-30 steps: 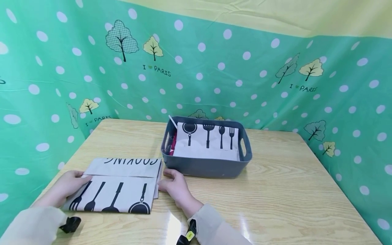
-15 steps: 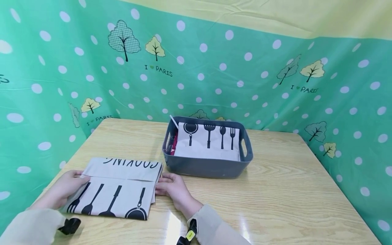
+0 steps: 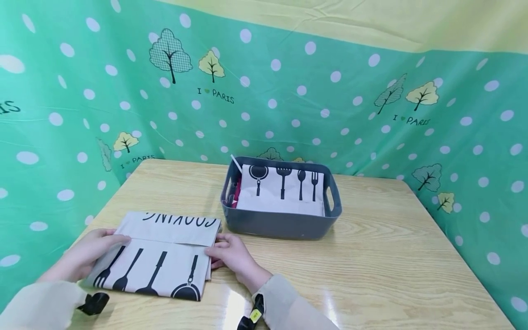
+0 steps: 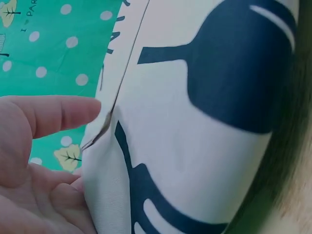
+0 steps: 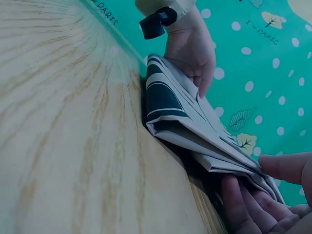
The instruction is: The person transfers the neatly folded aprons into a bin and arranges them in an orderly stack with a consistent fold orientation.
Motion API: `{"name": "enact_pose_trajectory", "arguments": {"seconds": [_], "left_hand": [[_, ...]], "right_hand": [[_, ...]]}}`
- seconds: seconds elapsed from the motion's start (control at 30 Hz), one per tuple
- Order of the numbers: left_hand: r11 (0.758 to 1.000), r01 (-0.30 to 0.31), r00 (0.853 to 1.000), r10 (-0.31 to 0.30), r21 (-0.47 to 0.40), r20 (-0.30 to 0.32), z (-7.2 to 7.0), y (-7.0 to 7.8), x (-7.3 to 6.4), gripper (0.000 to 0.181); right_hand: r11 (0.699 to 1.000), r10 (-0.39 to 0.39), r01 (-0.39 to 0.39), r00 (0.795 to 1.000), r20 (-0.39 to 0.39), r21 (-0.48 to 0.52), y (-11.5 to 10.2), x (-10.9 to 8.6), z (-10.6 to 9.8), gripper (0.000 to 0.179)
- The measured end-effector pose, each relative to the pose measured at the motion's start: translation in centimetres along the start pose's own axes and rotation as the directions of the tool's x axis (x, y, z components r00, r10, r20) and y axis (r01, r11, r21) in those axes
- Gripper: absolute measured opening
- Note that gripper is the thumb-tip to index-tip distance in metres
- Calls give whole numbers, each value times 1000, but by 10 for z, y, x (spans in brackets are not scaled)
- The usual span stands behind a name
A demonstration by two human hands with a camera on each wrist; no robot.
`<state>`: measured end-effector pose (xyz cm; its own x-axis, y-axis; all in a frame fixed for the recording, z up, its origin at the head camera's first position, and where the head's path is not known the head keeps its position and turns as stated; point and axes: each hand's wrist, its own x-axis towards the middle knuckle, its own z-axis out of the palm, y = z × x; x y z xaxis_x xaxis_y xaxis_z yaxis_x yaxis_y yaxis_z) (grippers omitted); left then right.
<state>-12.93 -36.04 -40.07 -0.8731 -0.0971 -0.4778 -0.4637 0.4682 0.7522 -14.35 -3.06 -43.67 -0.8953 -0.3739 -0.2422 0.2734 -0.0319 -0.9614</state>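
A folded pale cloth (image 3: 148,250) with black kitchen-utensil prints and the word COOKING lies at the table's front left. My left hand (image 3: 88,252) holds its left edge, thumb on top and fingers underneath. At the opposite edge my right hand (image 3: 233,256) pinches the layers, thumb over the top. In the right wrist view, the right hand's fingers (image 5: 239,202) reach beneath the cloth (image 5: 209,129), and its stacked folds show at the near end. The left wrist view has the left thumb (image 4: 68,114) beside a fold line of the cloth (image 4: 161,107).
A dark grey plastic basket (image 3: 280,224) stands just behind and right of the cloth. Inside are another folded utensil-print cloth (image 3: 272,188), a pink item (image 3: 237,190) and a white stick (image 3: 236,162) poking over the rim. A green dotted curtain (image 3: 264,105) hangs behind the wooden table (image 3: 392,256).
The right hand's thumb has come over the cloth's right edge, its fingers under it. The cloth has turned slightly, its near right corner shifting toward me. The left hand keeps its grip.
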Motion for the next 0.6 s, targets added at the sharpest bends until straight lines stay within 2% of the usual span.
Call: {"name": "enact_pose_trajectory", "arguments": {"seconds": [0.23,0.43,0.6], "left_hand": [[999,-38,999,38,-8,36,-5,-3,-10,79],[998,-55,998,53,42,30,-16,-1,-18,80],[995,-87,996,86,45,24,-20,5,-26,79]], "right_hand": [[999,11,-10,1000,25,-36,-4,-4,2,49],[1000,-10,10,1000,14,6,-16,-12,2,45],[999,-22,21,1000,11,46,-26,-16,0,41]]}}
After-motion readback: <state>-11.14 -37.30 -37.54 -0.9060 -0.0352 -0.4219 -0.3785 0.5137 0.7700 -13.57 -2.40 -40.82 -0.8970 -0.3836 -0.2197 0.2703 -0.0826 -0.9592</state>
